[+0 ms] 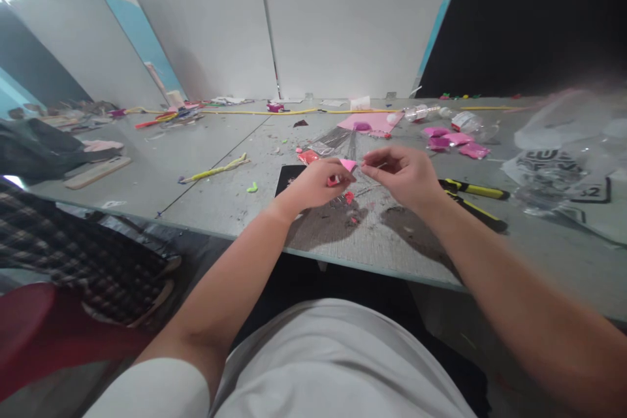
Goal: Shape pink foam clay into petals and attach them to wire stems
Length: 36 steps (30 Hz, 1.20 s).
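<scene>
My left hand (321, 183) is closed on a small pink piece (348, 164), perhaps foam or paper, above the table's front part. A bit of red also shows by its fingers. Close on the right, my right hand (399, 173) has thumb and fingertips pinched together, and whatever is between them is too small to name. Below the hands lie small red scraps (349, 198). A dark flat object (287, 177) is partly hidden behind my left hand. Yellow-and-black pliers-like handles (477, 191) rest beside my right wrist.
Behind the hands are a pink sheet (372, 121), clear plastic bottles (418, 112) and pink packets (458, 138). A clear plastic bag (548, 157) stands at right. A yellow twisted strand (220, 168) lies at left. Another person's checked trouser leg (88, 255) is beside a red stool (29, 326).
</scene>
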Tool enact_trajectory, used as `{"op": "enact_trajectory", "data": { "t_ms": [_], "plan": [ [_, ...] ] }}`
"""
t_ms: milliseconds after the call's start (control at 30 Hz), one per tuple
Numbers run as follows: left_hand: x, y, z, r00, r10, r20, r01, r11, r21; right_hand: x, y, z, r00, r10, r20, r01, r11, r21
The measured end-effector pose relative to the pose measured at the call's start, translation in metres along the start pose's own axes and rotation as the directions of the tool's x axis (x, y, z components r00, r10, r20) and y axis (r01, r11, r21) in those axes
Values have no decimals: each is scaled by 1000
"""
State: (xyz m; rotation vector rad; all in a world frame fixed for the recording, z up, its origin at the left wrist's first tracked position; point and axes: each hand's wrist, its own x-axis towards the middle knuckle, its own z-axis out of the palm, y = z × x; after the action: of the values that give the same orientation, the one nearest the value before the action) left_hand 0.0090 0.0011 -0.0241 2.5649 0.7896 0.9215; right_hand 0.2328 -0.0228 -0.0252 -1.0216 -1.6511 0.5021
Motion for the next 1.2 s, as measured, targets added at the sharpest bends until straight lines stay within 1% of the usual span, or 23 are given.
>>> {"op": "enact_trajectory", "data": {
  "t_ms": [33,67,100,200,267,333,433,533,667,767,867,967,1033,1133,1200],
  "plan": [
    [1,0,1,998,-38,-45,35,998,-60,-2,-3,1,1000,-14,-8,14,1000,-3],
    [2,1,1,995,-75,-62,67,990,-123,-4,-6,1,999,-44,-11,44,999,-17],
    [2,3,2,993,-106,-53,95,978,-187,-7,-9,2,996,-89,-3,89,995,-40],
    [1,11,2,987,-156,48,162,918,-361,-12,-16,4,964,-254,75,261,959,-107],
    [1,15,1,979,-172,105,201,867,-455,-13,-20,6,933,-329,143,345,932,-107],
    [0,17,0,973,-185,139,231,801,-552,-14,-21,7,913,-367,178,387,917,-96],
    [-1,17,0,966,-203,162,259,699,-666,-13,-21,8,900,-394,189,414,906,-87],
    [-2,19,0,962,-217,168,271,663,-697,-12,-20,7,898,-392,199,412,908,-71],
    [3,25,-1,957,-245,159,286,678,-678,-9,-20,1,911,-360,203,379,924,-60],
    [16,30,-4,948,-272,166,309,657,-688,-6,-22,-5,924,-353,145,363,931,-50],
    [31,35,-9,939,-294,180,331,619,-713,-2,-25,-11,915,-399,56,402,913,-73],
    [44,36,-10,959,-231,166,274,595,-756,1,-29,-15,887,-461,-24,456,883,-110],
    [49,32,-9,973,-182,141,221,567,-794,2,-30,-16,874,-484,-49,474,870,-133],
    [48,22,-2,980,-170,108,183,526,-830,2,-30,-16,873,-486,-36,475,865,-164],
    [44,16,3,977,-196,81,176,540,-823,1,-30,-14,880,-474,-23,465,871,-155]
  ]
}}
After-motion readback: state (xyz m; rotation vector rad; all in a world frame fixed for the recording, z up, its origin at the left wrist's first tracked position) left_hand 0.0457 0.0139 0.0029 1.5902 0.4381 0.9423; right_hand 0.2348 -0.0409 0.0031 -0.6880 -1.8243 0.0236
